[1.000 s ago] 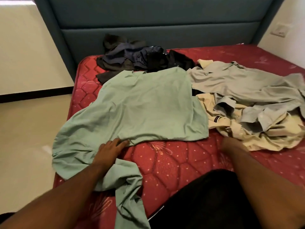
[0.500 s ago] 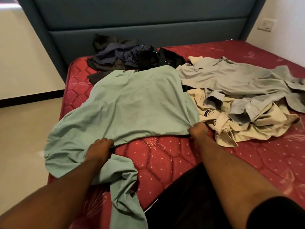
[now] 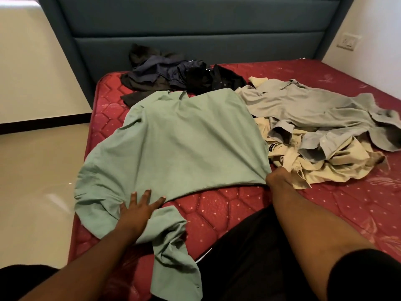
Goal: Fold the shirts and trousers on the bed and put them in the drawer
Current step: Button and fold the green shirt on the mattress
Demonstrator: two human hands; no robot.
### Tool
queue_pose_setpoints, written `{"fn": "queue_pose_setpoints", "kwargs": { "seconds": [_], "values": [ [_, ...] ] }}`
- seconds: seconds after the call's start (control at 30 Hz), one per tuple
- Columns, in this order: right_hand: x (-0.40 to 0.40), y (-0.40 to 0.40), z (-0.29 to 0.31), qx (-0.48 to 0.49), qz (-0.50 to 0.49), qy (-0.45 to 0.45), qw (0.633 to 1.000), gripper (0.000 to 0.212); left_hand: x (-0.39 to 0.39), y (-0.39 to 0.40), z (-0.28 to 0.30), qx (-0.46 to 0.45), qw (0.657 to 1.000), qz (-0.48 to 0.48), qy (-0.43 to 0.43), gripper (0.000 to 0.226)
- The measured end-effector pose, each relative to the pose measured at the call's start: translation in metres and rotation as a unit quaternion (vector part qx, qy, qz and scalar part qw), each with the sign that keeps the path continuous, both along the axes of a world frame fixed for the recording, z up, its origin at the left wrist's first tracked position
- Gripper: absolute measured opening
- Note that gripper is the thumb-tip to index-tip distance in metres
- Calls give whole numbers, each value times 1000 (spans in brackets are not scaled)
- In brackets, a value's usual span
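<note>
The left hand [image 3: 138, 208] lies flat on the green shirt [image 3: 180, 140], fingers straight and spread, pressing the near left part of the cloth against the bed [image 3: 227, 205]. The right hand [image 3: 276, 175] is at the shirt's near right corner, its fingers curled and tucked at the hem so that it appears to pinch the edge; the fingertips themselves are hidden. The green shirt is spread back-up across the bed between and beyond the two hands, its hem running from one hand to the other. One sleeve [image 3: 173, 253] trails from under the left hand toward the person and hangs over the near edge of the bed. Just right of the right hand, touching it, is a crumpled cream garment [image 3: 338, 168], and on top of that, farther out, lies a grey shirt [image 3: 303, 107] with its cuffs turned up. Beyond the green shirt, well away from both hands and against the blue headboard [image 3: 195, 29], sits a heap of dark clothes [image 3: 180, 74] in black and navy; single pieces in it cannot be told apart. Left of the left hand the bed ends and a pale floor [image 3: 32, 181] shows. A wall socket [image 3: 348, 41] is on the wall far beyond the right hand.
</note>
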State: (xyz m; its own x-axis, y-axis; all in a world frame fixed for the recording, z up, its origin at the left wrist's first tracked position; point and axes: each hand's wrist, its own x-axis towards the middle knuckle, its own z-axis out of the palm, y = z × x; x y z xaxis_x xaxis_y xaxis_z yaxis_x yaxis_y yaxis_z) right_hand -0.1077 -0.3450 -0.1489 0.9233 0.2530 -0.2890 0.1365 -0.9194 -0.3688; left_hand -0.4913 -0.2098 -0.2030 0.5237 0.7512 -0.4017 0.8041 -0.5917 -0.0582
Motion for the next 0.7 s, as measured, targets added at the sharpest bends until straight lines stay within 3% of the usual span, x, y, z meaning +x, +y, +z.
{"fn": "queue_pose_setpoints", "kwargs": {
  "seconds": [0.1,0.2,0.27,0.33,0.4,0.47,0.53,0.6,0.67,0.7],
  "values": [
    [-23,5,3,-88,79,-102,988,46,3,-11,15,-41,999,-7,5,54],
    [-49,23,0,-82,295,-211,928,38,4,-7,31,-75,997,0,8,53],
    [-64,34,-7,-49,409,-117,904,35,7,2,44,-55,998,4,-27,46],
    [-69,42,-10,-86,375,-71,920,36,5,19,55,-41,987,55,-146,41],
    [-69,53,-8,-145,327,-138,924,43,-2,45,61,-15,939,141,-313,47],
    [-77,63,-4,-170,350,-202,899,44,-12,74,63,55,886,177,-425,49],
    [-97,90,-7,-124,411,-208,879,41,-26,114,64,124,870,221,-422,37],
    [-125,125,-15,-52,476,-182,859,38,-40,153,65,130,863,306,-381,34],
    [-157,158,-24,40,527,-136,838,40,-53,194,60,62,831,406,-374,45],
    [-174,173,-27,74,545,-117,827,47,-57,208,59,1,789,466,-402,51]
  ]
}}
